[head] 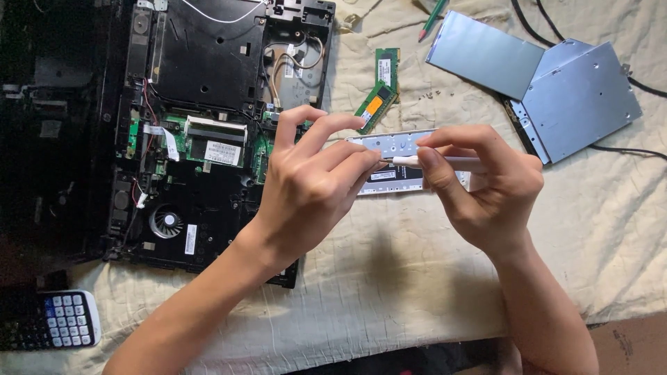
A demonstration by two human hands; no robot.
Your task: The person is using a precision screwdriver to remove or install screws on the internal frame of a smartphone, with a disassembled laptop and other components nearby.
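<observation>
My right hand (479, 187) grips a slim white tool (445, 161), held level with its tip pointing left. My left hand (313, 184) meets it at the tip, thumb and fingers pinching there; whatever small thing is pinched is hidden. Both hands hover over a silvery rectangular cover plate (396, 146) that lies on the cream cloth (389, 278). Left of the hands lies an opened black laptop base (208, 132) with green circuit board, cables and a round fan (167, 222) exposed.
Two green memory modules (382, 94) lie above the plate. A grey optical drive (583, 97) and a flat metal sheet (483, 52) sit at upper right with black cables. A calculator (66, 323) lies at lower left, a pencil (432, 17) at the top.
</observation>
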